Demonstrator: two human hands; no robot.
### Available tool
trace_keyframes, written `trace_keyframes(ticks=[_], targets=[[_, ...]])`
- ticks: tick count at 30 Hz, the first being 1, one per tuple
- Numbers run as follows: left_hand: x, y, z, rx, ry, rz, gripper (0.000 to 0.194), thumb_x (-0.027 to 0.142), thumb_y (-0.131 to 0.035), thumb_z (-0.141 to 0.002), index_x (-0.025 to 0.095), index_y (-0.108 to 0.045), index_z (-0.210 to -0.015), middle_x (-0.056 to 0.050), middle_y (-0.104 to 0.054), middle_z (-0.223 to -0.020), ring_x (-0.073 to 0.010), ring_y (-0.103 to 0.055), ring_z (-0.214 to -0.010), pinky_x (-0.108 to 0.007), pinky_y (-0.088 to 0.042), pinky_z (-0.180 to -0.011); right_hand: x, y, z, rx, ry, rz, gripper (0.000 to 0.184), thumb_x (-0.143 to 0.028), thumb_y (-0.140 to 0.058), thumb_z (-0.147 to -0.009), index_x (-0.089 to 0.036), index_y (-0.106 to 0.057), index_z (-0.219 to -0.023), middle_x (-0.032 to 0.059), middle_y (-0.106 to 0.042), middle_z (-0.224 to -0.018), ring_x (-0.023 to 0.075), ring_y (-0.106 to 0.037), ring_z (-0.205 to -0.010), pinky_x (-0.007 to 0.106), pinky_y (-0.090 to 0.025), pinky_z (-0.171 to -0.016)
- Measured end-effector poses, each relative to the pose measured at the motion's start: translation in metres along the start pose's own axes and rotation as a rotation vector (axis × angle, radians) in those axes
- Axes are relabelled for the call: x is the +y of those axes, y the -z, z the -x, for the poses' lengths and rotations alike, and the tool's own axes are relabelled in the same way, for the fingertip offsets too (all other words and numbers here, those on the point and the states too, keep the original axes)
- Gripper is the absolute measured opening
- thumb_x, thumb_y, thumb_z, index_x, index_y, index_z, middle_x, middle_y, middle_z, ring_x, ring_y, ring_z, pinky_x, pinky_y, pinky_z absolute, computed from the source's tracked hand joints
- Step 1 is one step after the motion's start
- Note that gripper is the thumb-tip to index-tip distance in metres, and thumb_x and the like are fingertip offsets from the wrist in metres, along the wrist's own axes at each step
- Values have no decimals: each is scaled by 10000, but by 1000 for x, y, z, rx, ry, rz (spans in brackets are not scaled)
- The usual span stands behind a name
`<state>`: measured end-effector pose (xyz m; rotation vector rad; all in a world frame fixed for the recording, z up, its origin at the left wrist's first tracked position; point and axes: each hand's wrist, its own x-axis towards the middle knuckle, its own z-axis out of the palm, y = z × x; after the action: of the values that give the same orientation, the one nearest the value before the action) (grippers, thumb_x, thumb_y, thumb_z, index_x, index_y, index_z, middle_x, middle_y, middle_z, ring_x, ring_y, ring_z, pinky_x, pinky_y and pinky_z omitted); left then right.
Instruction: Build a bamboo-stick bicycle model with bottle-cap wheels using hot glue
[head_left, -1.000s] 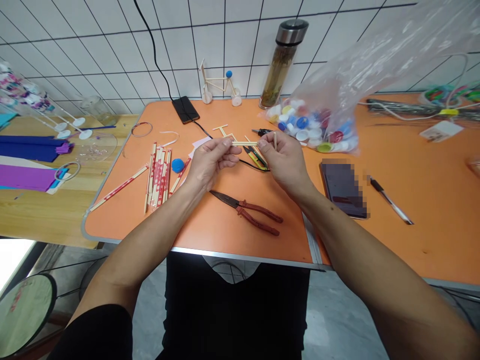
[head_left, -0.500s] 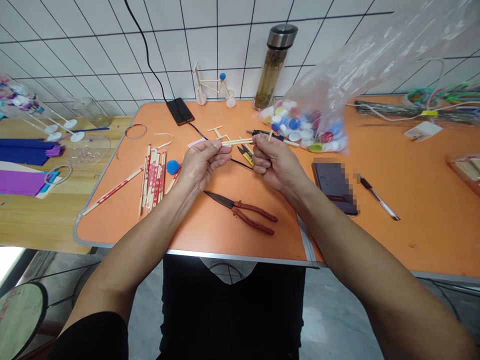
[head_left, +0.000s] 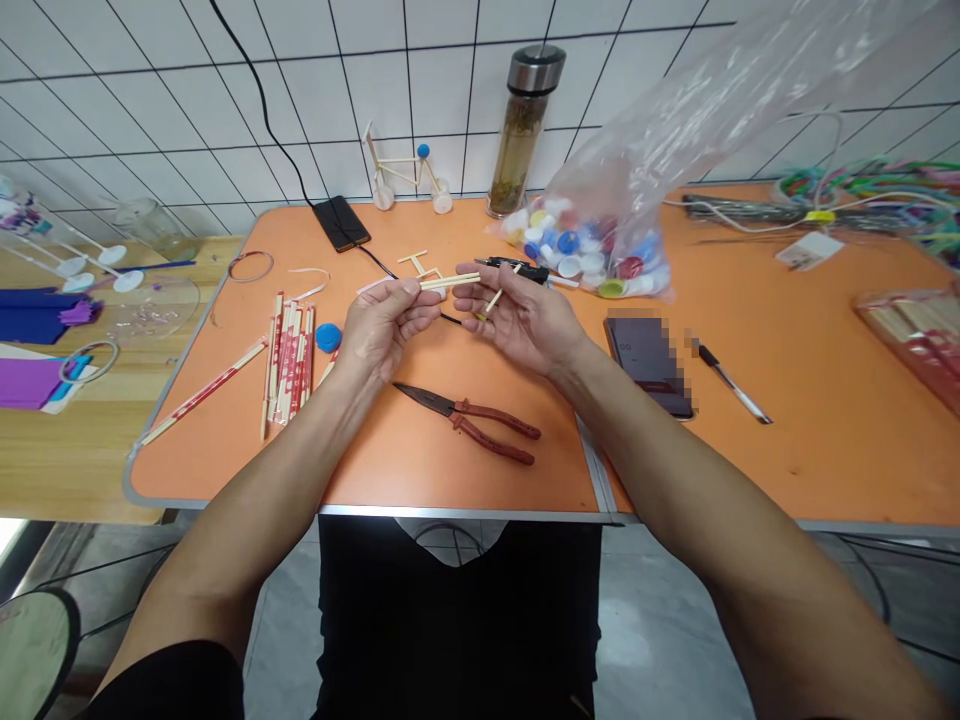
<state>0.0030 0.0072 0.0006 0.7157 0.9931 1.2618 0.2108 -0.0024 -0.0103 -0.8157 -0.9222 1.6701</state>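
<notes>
At centre frame, above the orange surface, the left hand had its fingers pinched narrowly on a pair of wooden sticks, free ends projecting toward the right hand, whose fingers were spread, a short stick against them.

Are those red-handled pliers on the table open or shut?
Shut: the red-handled pliers lie on the orange table with their pointed jaws closed together into a single tip.
</notes>
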Motion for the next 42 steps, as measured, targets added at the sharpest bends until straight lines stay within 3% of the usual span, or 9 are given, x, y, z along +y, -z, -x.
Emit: trace_keyframes(ticks=[7, 11, 14, 16, 25, 29, 35, 39, 42], targets=[[0, 1, -1, -9, -7, 5, 137, 167, -881, -980, 147, -779, -892, -24, -839, -757, -95, -791, -581, -121, -622, -608, 9, 0, -4, 28, 98, 102, 341, -460, -933, -975, -256, -731, -1158, -13, -786, -886, 116, -694, -727, 219, -587, -680], [-1, 1, -2, -24, -17, 5, 137, 137, -823, -1009, 144, -779, -879, -34, -844, -759, -102, -798, -590, -124, -618, -595, 12, 1, -5, -4, 165, 116, 439, -527, -971, -926, -247, -638, -990, -74, -574, -709, 99, -509, -593, 214, -446, -564], [-1, 1, -2, -17, -13, -9, 143, 137, -815, -1009, 152, -778, -872, -31, -844, -751, -102, -799, -597, -120, -614, -599, 9, -1, -4, 16, 174, 107, 538, -599, -993, -887, -255, -581, -910, -98, -398, -697, 93, -355, -560, 223, -372, -519], [-1, 0, -1, -10, -8, -13, 137, 150, -840, -996, 155, -779, -873, -31, -846, -754, -102, -796, -594, -123, -615, -605, 6, -1, -2, 24, 151, 83, 563, -608, -1025, -844, -256, -592, -921, -101, -359, -716, 87, -312, -558, 221, -356, -506], [-3, 0, 0, -45, -23, -17, 156, 151, -814, -1023, 138, -778, -871, -75, -875, -822, -114, -809, -618, -139, -618, -611, 7, 1, -5, 17, 149, -25, 684, -560, -1155, -627, -223, -648, -940, -111, -438, -726, 39, -304, -552, 175, -318, -487], [-4, 0, 2, -52, -26, -23, 171, 132, -766, -1045, 134, -784, -875, -86, -879, -831, -122, -817, -629, -146, -626, -614, 8, 0, -5, 28, 146, 16, 672, -574, -1131, -679, -236, -598, -910, -113, -435, -699, 49, -293, -546, 186, -295, -487], [-3, 0, 1, -50, -48, -20, 192, 129, -746, -1052, 145, -773, -862, -67, -878, -818, -110, -814, -629, -133, -617, -607, 6, 0, -5, 32, 183, 81, 706, -673, -1118, -639, -232, -626, -889, -123, -372, -646, 59, -251, -535, 218, -242, -487], [-3, 0, -1, -44, -56, -24, 173, 142, -784, -1035, 147, -770, -862, -60, -875, -815, -113, -821, -638, -130, -613, -609, 8, 1, -6, 83, 265, 195, 713, -812, -1036, -681, -242, -664, -893, -113, -348, -623, 87, -267, -541, 252, -241, -498], [-4, 1, 0, -56, -55, -28, 167, 143, -774, -1042, 141, -773, -875, -77, -883, -842, -123, -830, -652, -143, -627, -627, 9, 0, -5, 117, 354, 352, 720, -886, -962, -732, -244, -663, -866, -79, -424, -656, 105, -323, -571, 279, -252, -513]])
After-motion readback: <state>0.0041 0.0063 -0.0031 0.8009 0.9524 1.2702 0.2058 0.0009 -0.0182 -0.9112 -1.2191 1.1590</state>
